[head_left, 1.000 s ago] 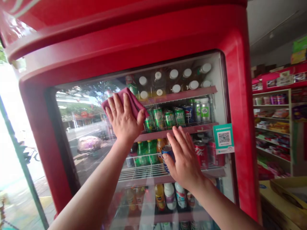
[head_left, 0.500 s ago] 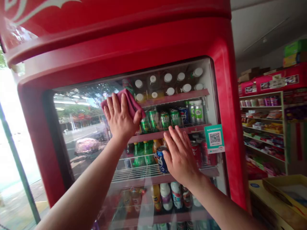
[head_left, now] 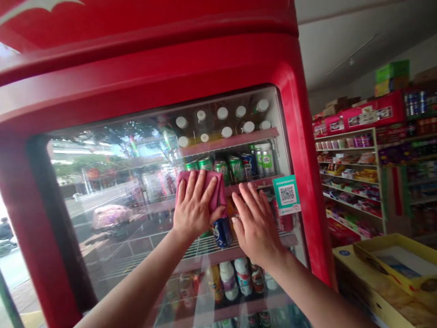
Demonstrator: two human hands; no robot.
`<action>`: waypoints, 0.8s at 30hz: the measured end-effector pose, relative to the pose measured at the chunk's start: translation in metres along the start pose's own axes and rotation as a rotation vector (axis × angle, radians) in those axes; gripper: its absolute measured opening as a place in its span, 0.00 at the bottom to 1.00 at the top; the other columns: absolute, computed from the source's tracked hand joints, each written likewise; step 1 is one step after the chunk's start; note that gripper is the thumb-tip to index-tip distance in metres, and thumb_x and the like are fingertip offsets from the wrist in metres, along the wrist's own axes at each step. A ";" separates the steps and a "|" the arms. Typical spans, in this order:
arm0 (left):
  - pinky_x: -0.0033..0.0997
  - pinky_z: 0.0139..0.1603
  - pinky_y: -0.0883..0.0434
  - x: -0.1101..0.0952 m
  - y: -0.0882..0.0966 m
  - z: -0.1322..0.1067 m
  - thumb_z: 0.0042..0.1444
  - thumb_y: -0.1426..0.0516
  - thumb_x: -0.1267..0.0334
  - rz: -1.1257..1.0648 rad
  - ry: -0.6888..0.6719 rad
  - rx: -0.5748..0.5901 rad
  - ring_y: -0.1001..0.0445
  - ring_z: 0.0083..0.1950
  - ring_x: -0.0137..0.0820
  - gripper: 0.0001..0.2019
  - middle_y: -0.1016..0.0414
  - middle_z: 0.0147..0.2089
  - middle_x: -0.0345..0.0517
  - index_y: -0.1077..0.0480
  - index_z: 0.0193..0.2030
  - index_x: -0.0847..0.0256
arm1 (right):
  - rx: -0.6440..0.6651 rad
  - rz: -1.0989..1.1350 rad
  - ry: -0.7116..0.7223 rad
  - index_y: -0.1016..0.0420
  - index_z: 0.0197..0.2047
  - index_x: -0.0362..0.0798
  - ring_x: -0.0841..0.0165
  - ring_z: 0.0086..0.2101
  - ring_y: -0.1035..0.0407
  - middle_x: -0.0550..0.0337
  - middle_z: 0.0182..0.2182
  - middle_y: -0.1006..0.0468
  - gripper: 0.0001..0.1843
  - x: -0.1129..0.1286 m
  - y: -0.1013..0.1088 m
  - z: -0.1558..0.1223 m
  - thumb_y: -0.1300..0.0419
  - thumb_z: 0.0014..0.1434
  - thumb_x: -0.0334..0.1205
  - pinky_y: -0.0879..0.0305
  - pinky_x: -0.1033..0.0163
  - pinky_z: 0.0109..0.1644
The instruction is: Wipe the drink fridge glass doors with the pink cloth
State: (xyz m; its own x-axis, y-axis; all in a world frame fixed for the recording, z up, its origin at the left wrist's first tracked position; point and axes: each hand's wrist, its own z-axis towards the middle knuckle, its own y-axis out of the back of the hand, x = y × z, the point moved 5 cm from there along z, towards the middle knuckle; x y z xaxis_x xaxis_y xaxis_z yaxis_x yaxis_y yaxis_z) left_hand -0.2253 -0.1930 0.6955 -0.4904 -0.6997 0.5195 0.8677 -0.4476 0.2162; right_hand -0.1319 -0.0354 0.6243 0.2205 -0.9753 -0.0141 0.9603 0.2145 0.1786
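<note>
My left hand [head_left: 195, 206] presses a folded pink cleaning cloth [head_left: 218, 184] against the glass door [head_left: 112, 246] of a red drinks fridge [head_left: 170, 64]. Its fingers are spread over the cloth, and the thumb reaches to the cloth's lower right edge. To the right, my right hand [head_left: 256, 223] lies with outstretched fingers at the same glass, holding nothing. Behind the door, a blue can [head_left: 222, 232] shows between the two hands. Green cans [head_left: 235, 168] stand on the shelf above, partly covered by the cloth.
A teal QR-code sticker [head_left: 287, 195] is on the door's right side. White-capped bottles [head_left: 222, 114] fill the upper shelf. Farther right stand snack shelves [head_left: 351, 177] and a yellow tray [head_left: 396, 262] on a box. Street reflections cover the left glass.
My left hand has slid the cloth down and to the right across the glass, closer to my right hand. My right hand stays at about the same place. The view has shifted right.
</note>
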 end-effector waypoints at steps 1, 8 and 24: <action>0.65 0.87 0.53 0.008 0.002 0.022 0.67 0.41 0.34 0.000 0.058 -0.018 0.54 0.89 0.59 0.49 0.55 0.88 0.59 0.51 0.86 0.53 | -0.003 -0.006 -0.002 0.36 0.78 0.42 0.47 0.81 0.49 0.42 0.81 0.39 0.31 -0.002 0.003 0.002 0.44 0.75 0.35 0.41 0.30 0.81; 0.74 0.85 0.58 0.018 0.008 0.139 0.68 0.41 0.35 -0.039 0.382 -0.154 0.60 0.89 0.67 0.50 0.57 0.88 0.69 0.49 0.86 0.63 | -0.048 -0.006 -0.025 0.38 0.79 0.42 0.48 0.82 0.53 0.42 0.81 0.40 0.33 -0.012 0.013 -0.001 0.42 0.74 0.34 0.43 0.29 0.81; 0.67 0.87 0.58 -0.016 -0.003 0.134 0.68 0.42 0.34 -0.077 0.032 -0.080 0.57 0.89 0.60 0.48 0.55 0.89 0.60 0.49 0.86 0.55 | -0.017 -0.083 -0.072 0.35 0.78 0.42 0.48 0.81 0.50 0.41 0.80 0.38 0.30 -0.038 0.041 -0.012 0.45 0.76 0.35 0.41 0.29 0.81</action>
State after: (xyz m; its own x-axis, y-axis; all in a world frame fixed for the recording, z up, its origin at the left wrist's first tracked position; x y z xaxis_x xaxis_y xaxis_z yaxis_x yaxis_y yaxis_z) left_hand -0.2090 -0.1060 0.7972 -0.5586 -0.6786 0.4769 0.8189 -0.5426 0.1871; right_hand -0.0986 0.0116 0.6207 0.1275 -0.9909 0.0430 0.9777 0.1328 0.1629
